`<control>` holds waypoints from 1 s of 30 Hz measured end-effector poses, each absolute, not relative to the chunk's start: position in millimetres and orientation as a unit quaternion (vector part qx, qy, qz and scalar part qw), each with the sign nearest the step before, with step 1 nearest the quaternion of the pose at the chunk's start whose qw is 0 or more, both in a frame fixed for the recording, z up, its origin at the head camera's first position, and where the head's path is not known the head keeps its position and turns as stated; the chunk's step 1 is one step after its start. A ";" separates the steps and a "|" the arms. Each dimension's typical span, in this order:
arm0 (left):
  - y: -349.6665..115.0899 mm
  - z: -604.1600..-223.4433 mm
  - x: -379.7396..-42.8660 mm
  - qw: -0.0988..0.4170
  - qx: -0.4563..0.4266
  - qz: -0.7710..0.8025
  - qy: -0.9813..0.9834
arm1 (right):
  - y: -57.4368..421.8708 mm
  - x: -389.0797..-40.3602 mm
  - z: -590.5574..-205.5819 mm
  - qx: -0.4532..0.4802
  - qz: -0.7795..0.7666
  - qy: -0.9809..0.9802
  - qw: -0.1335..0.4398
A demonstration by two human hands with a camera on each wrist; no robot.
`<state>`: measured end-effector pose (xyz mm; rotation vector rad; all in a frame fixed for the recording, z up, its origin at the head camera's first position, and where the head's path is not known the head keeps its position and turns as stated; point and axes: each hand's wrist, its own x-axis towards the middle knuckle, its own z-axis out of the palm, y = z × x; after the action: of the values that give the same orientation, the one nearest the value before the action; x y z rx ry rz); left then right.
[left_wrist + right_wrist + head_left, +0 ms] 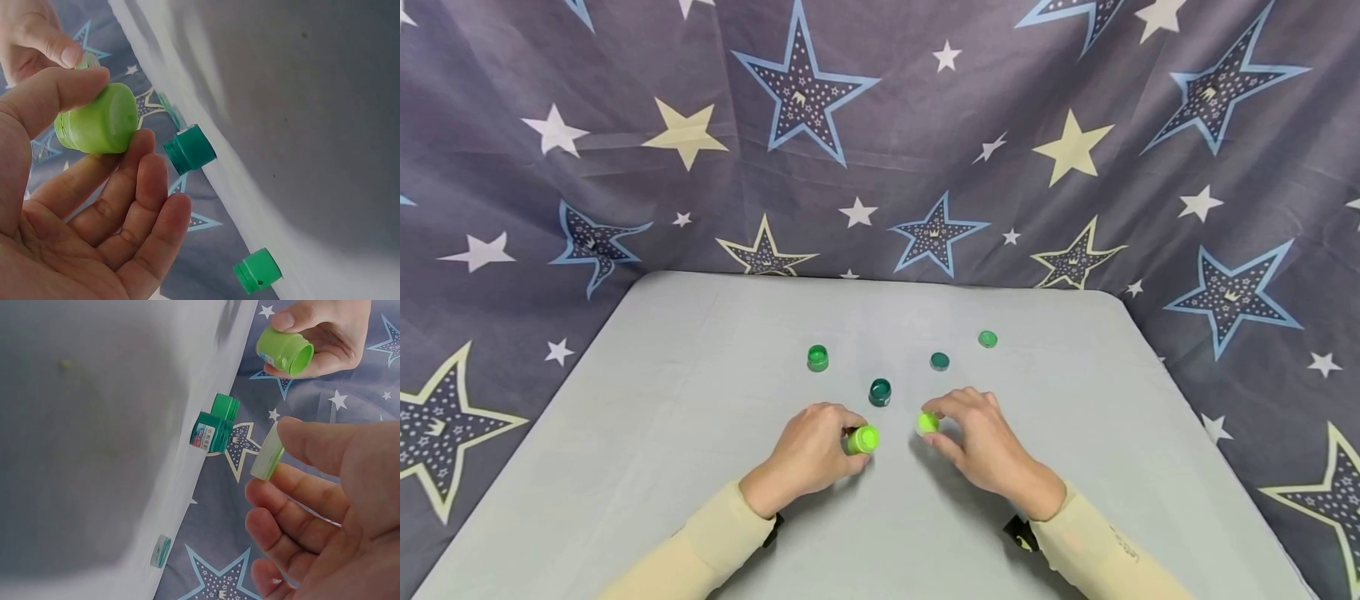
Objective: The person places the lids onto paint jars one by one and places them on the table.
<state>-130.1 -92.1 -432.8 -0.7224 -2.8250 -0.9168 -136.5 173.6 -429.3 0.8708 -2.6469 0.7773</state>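
1. Lime jar: tilted above the table, pinched by the left hand.
2. Lime lid: pinched by the right hand, apart from the jar.
3. Teal jar, green jar: upright beyond.

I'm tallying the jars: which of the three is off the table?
The lime-green jar, held in the left hand; the mid-green jar and the dark teal jar both stand on the table.

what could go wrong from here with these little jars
The left hand pinches the uncapped lime jar above the table; a slip might spill any contents. The hand is also close to the open dark green jar and could knock it. The right hand grips the lime lid by its edge, so it might drop.
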 end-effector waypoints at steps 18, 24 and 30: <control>-85.8 -436.1 -131.6 0.036 -0.241 -0.306 -0.920 | 160.6 -135.3 -430.9 0.309 0.286 -0.900 0.115; -83.3 -436.1 -131.7 0.030 -0.241 -0.303 -0.921 | 158.0 -134.6 -433.4 0.312 0.294 -0.896 0.115; -81.2 -436.7 -131.6 0.031 -0.239 -0.301 -0.923 | 155.3 -132.2 -432.9 0.314 0.303 -0.893 0.107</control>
<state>-131.6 -81.2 -436.7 -0.7370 -2.8431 -0.9266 -132.2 155.3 -432.9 0.9251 -2.6303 0.8914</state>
